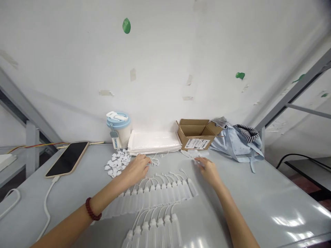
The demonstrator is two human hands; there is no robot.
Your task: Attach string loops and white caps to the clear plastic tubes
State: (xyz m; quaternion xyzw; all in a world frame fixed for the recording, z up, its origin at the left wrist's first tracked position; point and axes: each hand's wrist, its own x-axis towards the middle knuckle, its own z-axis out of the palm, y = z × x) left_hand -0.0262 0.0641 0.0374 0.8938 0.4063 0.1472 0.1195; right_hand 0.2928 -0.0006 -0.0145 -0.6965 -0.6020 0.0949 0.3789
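Observation:
My left hand (139, 166) is at a small heap of thin white tubes (155, 161), its fingers curled at the edge and closed on one of them, as far as I can see. Farther right, my right hand (207, 171) pinches a small translucent bottle (197, 162), mostly hidden by the fingers. More translucent bottles (191, 154) lie just beyond it. Between my arms, a long slanting row of translucent bottles (162, 194) lies flat, thin curved tubes rising from their tops. A shorter row of similar bottles (160, 232) lies nearer me.
White small caps (117, 163) are heaped left of my left hand. Behind stand a blue-lidded cup (121, 132), a stack of white packets (155, 142), an open cardboard box (198, 134) and a light-blue cloth bag (232, 143). A phone (67, 159) with a white cable lies left.

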